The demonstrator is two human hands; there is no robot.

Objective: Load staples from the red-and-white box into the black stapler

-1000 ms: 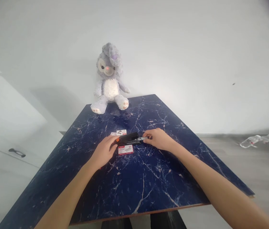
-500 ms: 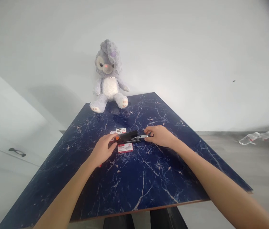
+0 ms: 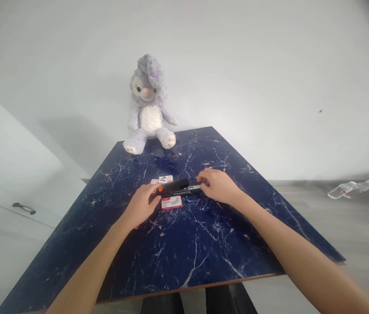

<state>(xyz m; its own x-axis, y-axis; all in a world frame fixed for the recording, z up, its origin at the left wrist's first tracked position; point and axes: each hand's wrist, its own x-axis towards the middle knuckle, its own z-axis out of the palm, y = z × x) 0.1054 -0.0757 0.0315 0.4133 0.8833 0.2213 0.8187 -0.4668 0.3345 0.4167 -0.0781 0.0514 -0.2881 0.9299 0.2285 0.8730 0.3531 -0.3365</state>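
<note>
A black stapler [image 3: 179,186] with an orange patch lies across the middle of the table, its silver metal slide [image 3: 194,187] sticking out at the right end. My left hand [image 3: 142,201] is closed around the stapler's left end, thumb on the near side and fingers on the far side. At the other end, my right hand [image 3: 217,185] has its fingers curled and pinched at the tip of the slide. Just in front of the stapler lies a red and white box [image 3: 171,203]. Behind it are other small white and red boxes [image 3: 166,179], partly hidden by the stapler and my left hand.
A grey plush toy [image 3: 150,113] sits at the back of the blue marbled table [image 3: 177,253], against the wall. On the left stands a white cabinet with a dark handle [image 3: 23,208]. Clear plastic bottles [image 3: 350,189] lie on the floor at right.
My right hand has shifted slightly left, its fingers more tightly curled, and the silver slide sticks out a little less. My left hand and the stapler body stay in place.
</note>
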